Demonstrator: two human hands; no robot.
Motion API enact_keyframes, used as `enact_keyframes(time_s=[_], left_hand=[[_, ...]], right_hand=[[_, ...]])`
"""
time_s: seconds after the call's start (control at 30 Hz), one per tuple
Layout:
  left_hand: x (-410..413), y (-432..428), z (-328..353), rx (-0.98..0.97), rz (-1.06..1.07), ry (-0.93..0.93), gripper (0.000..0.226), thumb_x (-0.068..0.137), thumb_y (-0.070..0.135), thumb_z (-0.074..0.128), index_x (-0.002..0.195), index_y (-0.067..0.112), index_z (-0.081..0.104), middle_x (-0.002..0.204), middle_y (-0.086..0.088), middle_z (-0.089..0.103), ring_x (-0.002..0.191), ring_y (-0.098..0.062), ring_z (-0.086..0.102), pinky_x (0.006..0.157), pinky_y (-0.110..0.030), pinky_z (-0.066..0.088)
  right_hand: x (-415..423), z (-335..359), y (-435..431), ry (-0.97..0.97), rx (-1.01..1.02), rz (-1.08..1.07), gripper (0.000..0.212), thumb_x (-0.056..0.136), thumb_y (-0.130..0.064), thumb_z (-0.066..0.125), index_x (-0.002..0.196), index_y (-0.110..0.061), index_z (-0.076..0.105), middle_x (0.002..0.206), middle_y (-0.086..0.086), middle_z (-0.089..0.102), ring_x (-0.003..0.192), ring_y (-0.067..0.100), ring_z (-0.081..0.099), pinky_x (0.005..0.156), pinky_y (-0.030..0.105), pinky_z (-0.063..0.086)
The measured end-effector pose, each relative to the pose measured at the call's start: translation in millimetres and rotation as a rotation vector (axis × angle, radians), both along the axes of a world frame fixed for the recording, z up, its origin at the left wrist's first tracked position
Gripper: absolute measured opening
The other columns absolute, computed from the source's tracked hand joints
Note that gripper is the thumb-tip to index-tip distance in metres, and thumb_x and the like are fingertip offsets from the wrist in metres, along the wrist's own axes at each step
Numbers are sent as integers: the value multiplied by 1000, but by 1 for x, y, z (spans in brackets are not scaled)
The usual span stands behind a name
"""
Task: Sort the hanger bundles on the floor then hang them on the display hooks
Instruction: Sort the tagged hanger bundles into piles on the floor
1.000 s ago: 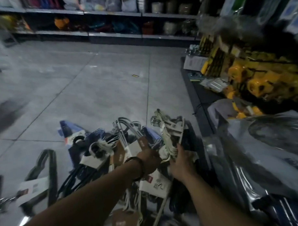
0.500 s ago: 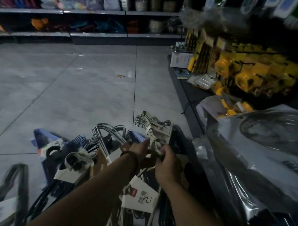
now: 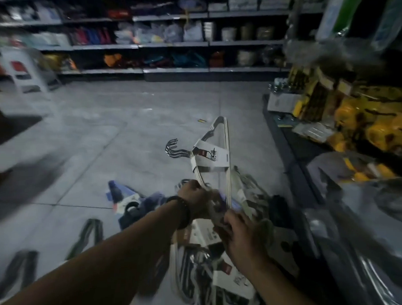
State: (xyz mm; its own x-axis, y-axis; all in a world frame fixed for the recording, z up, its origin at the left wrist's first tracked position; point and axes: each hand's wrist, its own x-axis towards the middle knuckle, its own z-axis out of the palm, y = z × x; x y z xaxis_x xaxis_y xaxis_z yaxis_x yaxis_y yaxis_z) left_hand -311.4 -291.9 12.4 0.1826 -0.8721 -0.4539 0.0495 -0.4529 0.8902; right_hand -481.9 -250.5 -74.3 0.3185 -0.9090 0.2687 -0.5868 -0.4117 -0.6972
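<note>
On the far left, dark hanger bundles (image 3: 86,236) lie apart on the floor (image 3: 126,143), blurred. Nearer the middle, blue hanger bundles (image 3: 138,202) sit at the edge of the main pile (image 3: 211,277), which lies on the floor under the person's forearms.

The left hand (image 3: 195,200) is closed around one end of a white hanger bundle (image 3: 216,151), its fingers curled tight on the frames. The bundle is raised clear of the pile, banded by a paper label, its metal hooks (image 3: 172,148) pointing left. The right hand (image 3: 241,233) grips the same bundle lower down, just beside the left; its fingers wrap the frames, though blur hides their exact hold.

The step in hand looks like lifting out one bundle to sort it. To do it well, the person should probably hold near the label band so the frames stay stacked, keep the hooks away from the pile so they do not snag, and turn them toward the display rack (image 3: 353,115) on the right.
</note>
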Motion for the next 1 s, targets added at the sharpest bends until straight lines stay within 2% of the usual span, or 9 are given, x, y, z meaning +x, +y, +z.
enact_keyframes(time_s=[0.1,0.2,0.3,0.47,0.63,0.77,0.87,0.93,1.0], left_hand=[[58,43,19,-18,56,-63,27,86,9,81,107,5,65,101,-25,74,83,-43,77,70,-53,64],[122,105,44,-15,66,-62,21,82,21,87,87,6,73,93,-24,75,83,-40,77,74,-55,64],[182,177,69,6,152,-30,11,89,7,76,97,2,70,102,-29,74,97,-52,72,86,-65,58],[278,298,103,66,302,-100,31,94,-7,65,122,-5,51,113,-33,69,94,-61,68,83,-77,52],[339,382,113,51,335,-110,36,96,-3,65,129,0,50,117,-27,71,104,-55,68,90,-71,54],[373,417,98,-3,317,-98,40,96,-3,63,134,8,53,120,-21,72,106,-47,71,94,-70,52],[400,429,79,0,289,-209,46,95,2,67,137,18,56,119,-13,74,109,-33,73,96,-55,58],[416,434,65,11,290,-303,56,91,17,75,142,25,55,120,-4,75,111,-23,72,96,-44,60],[436,441,49,41,416,-248,65,84,49,78,142,33,55,123,-1,73,115,-25,70,99,-49,58]], right_hand=[[47,23,15,56,15,144,23,88,-46,69,106,-43,54,105,-14,61,98,11,61,86,34,56],[104,60,43,-45,128,364,57,81,-38,77,133,-48,56,116,-19,65,99,2,67,88,30,59],[162,95,79,-145,210,514,71,86,-49,76,149,-51,43,123,-26,61,108,-8,61,93,21,55],[269,135,121,-450,555,352,71,98,-32,70,158,-38,32,118,0,69,74,19,76,53,38,60],[354,160,150,-410,1050,500,44,100,-41,64,133,-12,56,113,19,75,58,32,66,49,27,37],[408,156,183,-444,1044,584,38,97,-32,72,123,-8,58,121,29,68,59,30,64,48,29,41],[437,143,192,-466,1040,597,32,97,-22,73,121,-5,61,115,30,70,60,30,68,52,33,56],[452,129,194,-478,1049,633,28,96,-18,73,116,0,65,109,34,70,63,34,71,60,39,64],[466,113,196,-463,997,621,24,96,-17,73,109,3,67,101,36,71,64,38,72,65,45,66]])
